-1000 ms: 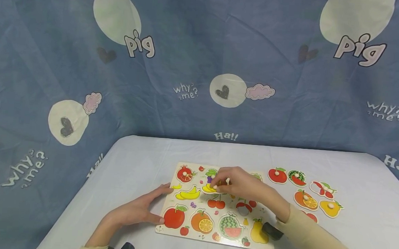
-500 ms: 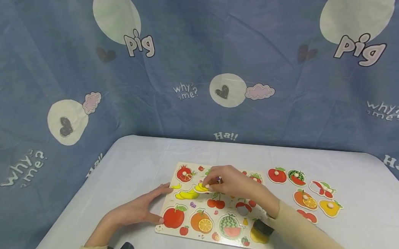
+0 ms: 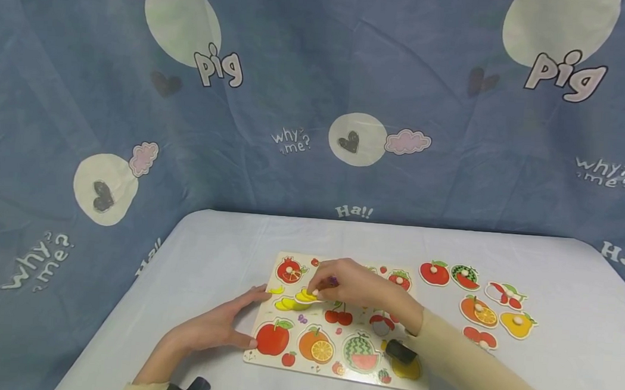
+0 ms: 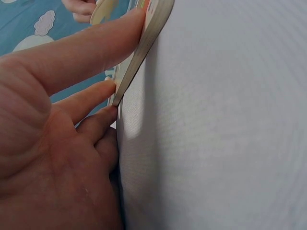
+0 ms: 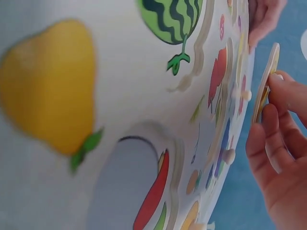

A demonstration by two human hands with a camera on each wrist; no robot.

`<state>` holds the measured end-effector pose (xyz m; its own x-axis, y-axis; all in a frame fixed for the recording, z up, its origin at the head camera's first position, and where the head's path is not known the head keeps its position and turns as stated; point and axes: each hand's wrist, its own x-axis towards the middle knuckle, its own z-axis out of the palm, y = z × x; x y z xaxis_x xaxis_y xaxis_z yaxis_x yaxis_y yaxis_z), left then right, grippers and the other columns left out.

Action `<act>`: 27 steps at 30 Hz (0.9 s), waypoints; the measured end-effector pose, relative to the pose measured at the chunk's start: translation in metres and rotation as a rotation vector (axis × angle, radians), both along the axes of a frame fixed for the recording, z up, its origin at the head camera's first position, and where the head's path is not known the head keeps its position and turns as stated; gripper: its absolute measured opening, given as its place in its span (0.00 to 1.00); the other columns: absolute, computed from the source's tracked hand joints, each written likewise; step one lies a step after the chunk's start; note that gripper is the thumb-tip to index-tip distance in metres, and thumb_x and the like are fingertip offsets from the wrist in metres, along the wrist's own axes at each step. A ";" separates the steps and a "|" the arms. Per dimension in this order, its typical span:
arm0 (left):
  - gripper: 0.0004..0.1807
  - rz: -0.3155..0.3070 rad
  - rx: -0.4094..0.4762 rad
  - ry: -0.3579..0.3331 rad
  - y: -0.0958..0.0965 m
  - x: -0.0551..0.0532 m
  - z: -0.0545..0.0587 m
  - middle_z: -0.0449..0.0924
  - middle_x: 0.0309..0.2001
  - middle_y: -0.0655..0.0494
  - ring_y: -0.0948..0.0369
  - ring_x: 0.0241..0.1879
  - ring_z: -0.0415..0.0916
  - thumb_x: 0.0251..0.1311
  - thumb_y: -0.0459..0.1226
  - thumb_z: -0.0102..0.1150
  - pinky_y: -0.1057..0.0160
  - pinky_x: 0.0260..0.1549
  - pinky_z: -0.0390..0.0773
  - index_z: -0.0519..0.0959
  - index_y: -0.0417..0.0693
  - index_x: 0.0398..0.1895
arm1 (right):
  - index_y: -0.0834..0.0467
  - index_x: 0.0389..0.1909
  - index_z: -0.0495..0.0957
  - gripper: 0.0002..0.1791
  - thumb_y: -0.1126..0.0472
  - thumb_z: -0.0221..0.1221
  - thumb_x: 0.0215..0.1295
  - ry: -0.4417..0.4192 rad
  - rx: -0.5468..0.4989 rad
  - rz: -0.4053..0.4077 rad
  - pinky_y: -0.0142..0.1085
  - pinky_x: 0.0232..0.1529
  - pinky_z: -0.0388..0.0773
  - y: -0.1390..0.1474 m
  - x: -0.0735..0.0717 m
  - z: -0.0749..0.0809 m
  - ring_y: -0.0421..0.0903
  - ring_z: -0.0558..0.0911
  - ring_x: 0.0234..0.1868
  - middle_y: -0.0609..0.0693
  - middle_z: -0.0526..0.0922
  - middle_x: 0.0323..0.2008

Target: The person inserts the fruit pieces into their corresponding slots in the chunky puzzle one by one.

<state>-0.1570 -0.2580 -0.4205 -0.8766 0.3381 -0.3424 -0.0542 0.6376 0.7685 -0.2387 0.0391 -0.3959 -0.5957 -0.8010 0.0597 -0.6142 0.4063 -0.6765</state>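
Note:
My right hand [image 3: 347, 283] pinches a banana puzzle piece [image 3: 304, 295] by its small knob, over the left part of the fruit puzzle board [image 3: 302, 369]. In the head view the piece overlaps the printed bananas [image 3: 286, 304] of that board. From the right wrist, the banana piece [image 5: 265, 88] stands out tilted from the board surface, thumb and fingers at its knob side. My left hand [image 3: 210, 329] rests at the board's left edge, fingers extended. The left wrist view has its thumb [image 4: 120, 36] against the board's edge, with fingertips touching farther along.
Right of the board lie loose knobbed pieces: apple [image 3: 436, 276], watermelon [image 3: 464, 280], lychee [image 3: 501, 295], orange [image 3: 472, 311], pear [image 3: 514, 326] and a red cherry piece [image 3: 478, 336]. Pomegranate [image 3: 288, 272] and strawberry [image 3: 400, 279] show on the board's back row. A blue printed curtain [image 3: 270, 180] hangs behind.
My right hand has moved left across the board, carrying the banana piece from near the grapes to the printed bananas. The left hand stays at the board's edge.

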 end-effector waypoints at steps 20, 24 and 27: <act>0.47 -0.022 0.008 0.013 -0.002 0.000 0.000 0.49 0.77 0.51 0.44 0.74 0.43 0.45 0.42 0.76 0.30 0.65 0.44 0.65 0.60 0.72 | 0.50 0.39 0.86 0.09 0.67 0.64 0.63 -0.035 -0.010 0.099 0.30 0.36 0.75 -0.027 -0.012 -0.010 0.38 0.74 0.32 0.41 0.81 0.34; 0.47 -0.023 0.014 0.018 -0.002 0.000 0.000 0.49 0.77 0.50 0.44 0.74 0.43 0.45 0.42 0.76 0.30 0.65 0.44 0.65 0.59 0.72 | 0.50 0.39 0.86 0.09 0.67 0.65 0.62 -0.020 0.015 0.090 0.30 0.38 0.76 -0.032 -0.011 -0.009 0.37 0.74 0.33 0.39 0.81 0.34; 0.47 -0.026 0.024 0.016 -0.003 0.000 0.000 0.49 0.77 0.50 0.43 0.75 0.43 0.45 0.41 0.76 0.30 0.65 0.43 0.65 0.58 0.72 | 0.50 0.39 0.86 0.09 0.67 0.65 0.62 -0.014 0.032 0.085 0.30 0.39 0.76 -0.035 -0.012 -0.010 0.36 0.75 0.33 0.39 0.81 0.33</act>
<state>-0.1571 -0.2608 -0.4201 -0.8727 0.3688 -0.3199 -0.0252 0.6204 0.7839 -0.2506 0.0042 -0.4061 -0.5257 -0.8503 0.0252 -0.6383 0.3746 -0.6725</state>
